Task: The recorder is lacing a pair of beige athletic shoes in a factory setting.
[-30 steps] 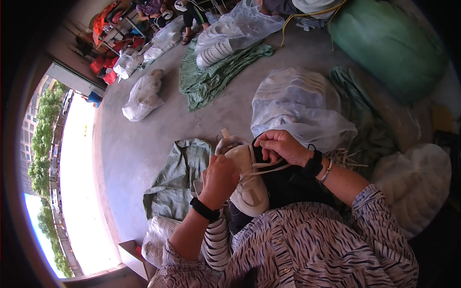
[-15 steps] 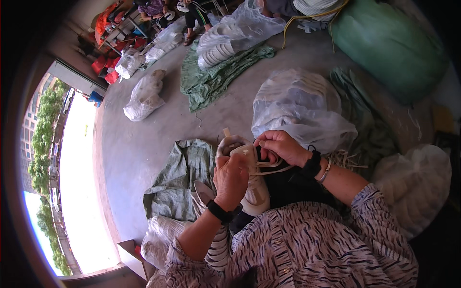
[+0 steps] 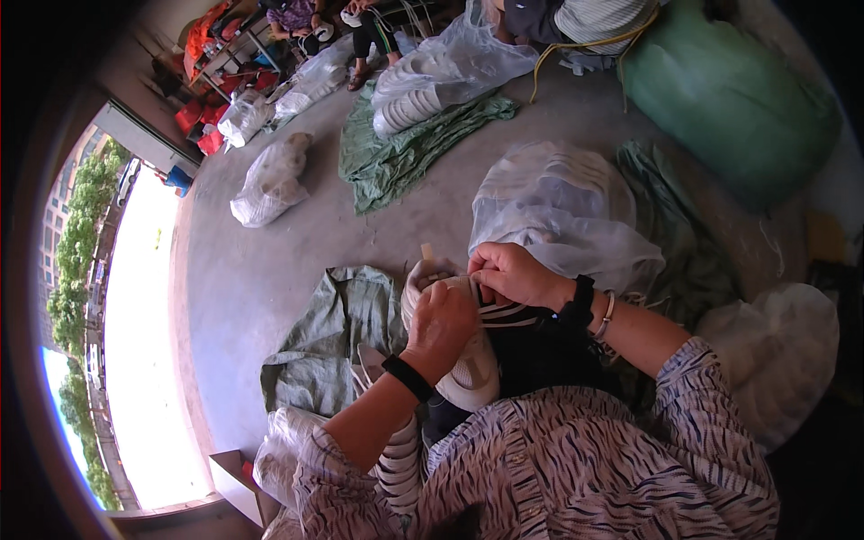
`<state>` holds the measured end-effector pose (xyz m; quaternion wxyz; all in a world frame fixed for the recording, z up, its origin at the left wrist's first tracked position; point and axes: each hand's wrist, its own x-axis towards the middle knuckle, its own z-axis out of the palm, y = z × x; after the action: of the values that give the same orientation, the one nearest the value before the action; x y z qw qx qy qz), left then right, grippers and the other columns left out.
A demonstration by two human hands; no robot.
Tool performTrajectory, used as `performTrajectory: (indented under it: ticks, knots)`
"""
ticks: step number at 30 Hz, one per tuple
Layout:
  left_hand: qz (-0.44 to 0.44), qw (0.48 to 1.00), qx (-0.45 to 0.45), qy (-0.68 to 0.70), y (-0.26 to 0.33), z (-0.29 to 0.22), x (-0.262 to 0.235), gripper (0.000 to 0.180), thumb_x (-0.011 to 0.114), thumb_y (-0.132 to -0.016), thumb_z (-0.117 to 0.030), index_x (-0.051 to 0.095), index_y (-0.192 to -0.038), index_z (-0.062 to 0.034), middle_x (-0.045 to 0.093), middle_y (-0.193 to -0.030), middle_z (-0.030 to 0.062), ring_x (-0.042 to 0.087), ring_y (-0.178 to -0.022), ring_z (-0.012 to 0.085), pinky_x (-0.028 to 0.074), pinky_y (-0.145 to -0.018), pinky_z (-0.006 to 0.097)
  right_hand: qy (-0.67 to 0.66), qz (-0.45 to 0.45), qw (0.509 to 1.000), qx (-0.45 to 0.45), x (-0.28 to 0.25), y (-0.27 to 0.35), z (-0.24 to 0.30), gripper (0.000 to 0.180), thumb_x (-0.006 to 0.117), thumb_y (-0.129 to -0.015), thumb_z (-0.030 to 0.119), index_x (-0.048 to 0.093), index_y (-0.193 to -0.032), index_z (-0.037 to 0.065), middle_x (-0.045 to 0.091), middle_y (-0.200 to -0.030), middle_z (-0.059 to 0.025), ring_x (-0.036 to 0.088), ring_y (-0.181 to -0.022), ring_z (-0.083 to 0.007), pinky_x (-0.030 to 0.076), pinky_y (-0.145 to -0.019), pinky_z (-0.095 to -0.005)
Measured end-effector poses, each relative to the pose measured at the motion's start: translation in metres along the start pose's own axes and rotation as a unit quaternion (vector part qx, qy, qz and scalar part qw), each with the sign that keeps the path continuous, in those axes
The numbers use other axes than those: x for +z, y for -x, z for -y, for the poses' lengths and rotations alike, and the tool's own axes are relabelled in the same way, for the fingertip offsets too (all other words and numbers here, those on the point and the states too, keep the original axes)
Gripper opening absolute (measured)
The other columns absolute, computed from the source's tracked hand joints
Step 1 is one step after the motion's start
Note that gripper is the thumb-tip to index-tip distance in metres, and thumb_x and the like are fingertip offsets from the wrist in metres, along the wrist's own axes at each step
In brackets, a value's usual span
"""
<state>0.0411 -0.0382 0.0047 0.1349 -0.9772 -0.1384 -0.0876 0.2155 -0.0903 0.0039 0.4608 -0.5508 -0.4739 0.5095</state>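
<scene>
shoe [image 3: 474,376] is partly hidden by the hands [image 3: 445,326]; fingertip contact is unclear.

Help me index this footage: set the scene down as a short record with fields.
Shoe: pale, toe nearest the patterned shirt
Left hand: over the shoe's upper, fingers curled; its grip is hidden
Right hand: fingertips together at the shoe; what they pinch is unclear
Laces: pale, below the right hand
Close by: green cloth at left; clear bag beyond the right hand, pale items inside
Farther off: green sack, upper right
</scene>
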Motion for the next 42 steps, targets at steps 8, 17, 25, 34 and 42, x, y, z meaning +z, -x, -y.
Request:
performTrajectory:
  ticks: [8,17,25,34,42]
  knots:
    - [0.002,0.998,-0.025,0.055,0.004,0.0,-0.004,0.015,0.059,-0.072,-0.015,0.057,-0.085,-0.008,0.053,-0.085,0.0056,0.056,-0.084,0.022,0.044,-0.067,0.036,0.053,0.068,0.994,0.073,0.004,-0.016,-0.001,0.007,0.052,-0.086,0.004,0.056,-0.09,0.0,0.06,-0.064,-0.0051,0.057,-0.052,-0.0101,0.045,-0.044,-0.0216]
    - [0.039,0.979,-0.052,0.192,0.006,0.008,-0.007,0.011,0.058,-0.077,-0.018,0.058,-0.083,-0.0095,0.056,-0.085,0.007,0.057,-0.09,0.0258,0.046,-0.072,0.038,0.035,0.07,0.994,0.074,-0.006,-0.014,-0.007,0.01,0.054,-0.084,0.006,0.058,-0.089,-0.001,0.06,-0.063,-0.0066,0.059,-0.051,-0.0124,0.047,-0.044,-0.024]
    - [-0.004,0.99,-0.024,0.138,0.004,-0.006,-0.021,0.002,0.061,-0.075,-0.014,0.062,-0.076,-0.0123,0.055,-0.082,0.0034,0.056,-0.081,0.0243,0.045,-0.066,0.036,0.21,0.09,0.973,0.018,0.008,-0.012,-0.009,0.008,0.057,-0.081,0.01,0.059,-0.086,0.004,0.062,-0.066,-0.0063,0.061,-0.056,-0.0156,0.049,-0.054,-0.0299]
    - [0.011,0.857,0.013,0.515,0.011,-0.055,-0.053,0.015,0.068,-0.074,-0.005,0.063,-0.088,-0.0067,0.059,-0.078,0.0065,0.061,-0.072,0.0222,0.05,-0.064,0.032,0.319,-0.011,0.936,-0.149,0.015,-0.003,-0.021,0.008,0.058,-0.08,0.015,0.059,-0.081,0.007,0.062,-0.07,-0.012,0.062,-0.066,-0.029,0.047,-0.06,-0.0371]
    - [0.052,0.988,-0.038,0.139,0.01,0.04,-0.032,0.009,0.06,-0.075,-0.012,0.063,-0.083,-0.0082,0.056,-0.085,0.0055,0.052,-0.091,0.0255,0.046,-0.076,0.037,0.446,-0.005,0.883,-0.147,0.023,0.001,-0.009,0.013,0.057,-0.08,0.02,0.06,-0.078,0.008,0.061,-0.066,-0.0131,0.062,-0.064,-0.0329,0.048,-0.059,-0.0406]
